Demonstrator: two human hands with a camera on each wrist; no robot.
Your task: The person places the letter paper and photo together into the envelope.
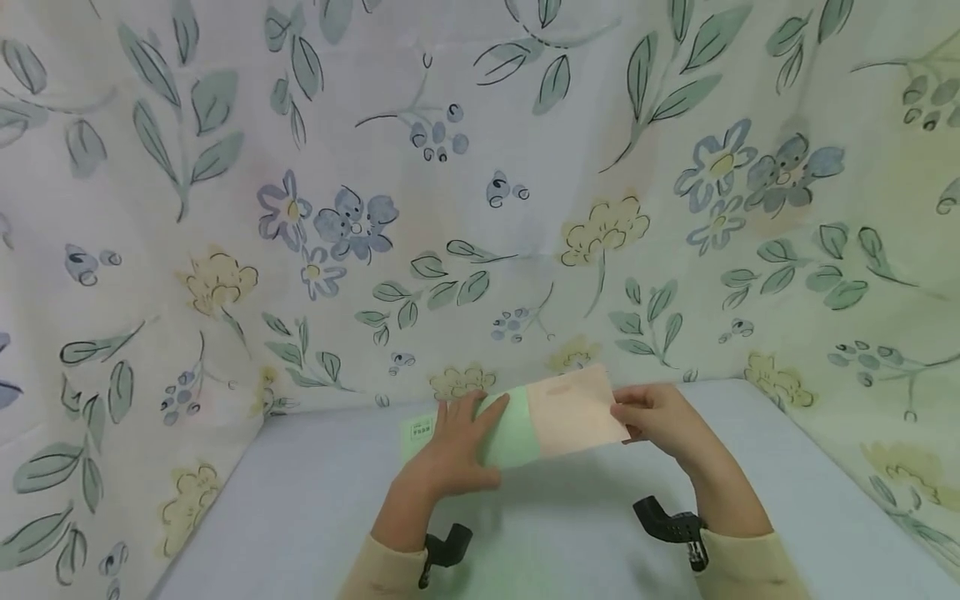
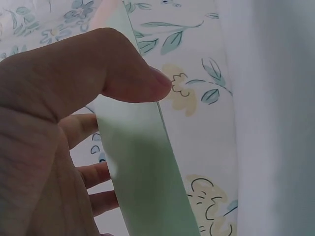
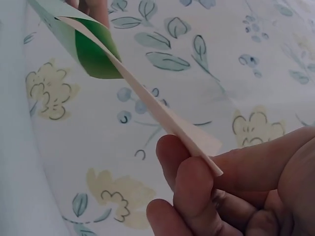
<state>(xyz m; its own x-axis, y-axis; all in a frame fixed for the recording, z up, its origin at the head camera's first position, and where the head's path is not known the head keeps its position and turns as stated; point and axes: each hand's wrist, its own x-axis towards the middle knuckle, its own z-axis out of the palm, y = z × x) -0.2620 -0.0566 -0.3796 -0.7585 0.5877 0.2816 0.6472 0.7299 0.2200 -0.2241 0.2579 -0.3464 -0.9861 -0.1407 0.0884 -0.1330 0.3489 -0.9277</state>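
A light green paper sleeve [image 1: 517, 433] is held tilted above the table, its left end carrying a small printed label [image 1: 422, 429]. My left hand [image 1: 453, 450] grips the sleeve; in the left wrist view the thumb [image 2: 133, 81] lies across its near face and the other fingers are behind it. Out of the sleeve's gaping right end, seen in the right wrist view, sticks a peach-coloured paper [image 3: 157, 108]. My right hand [image 1: 660, 421] pinches that paper's right edge between thumb and fingers. The part of the paper inside the sleeve is hidden.
Below the hands spreads a pale bluish-white table [image 1: 300, 500]. A cloth with printed flowers and leaves [image 1: 465, 208] hangs behind it and along both sides. Black wrist cameras [image 1: 671, 525] sit on both forearms.
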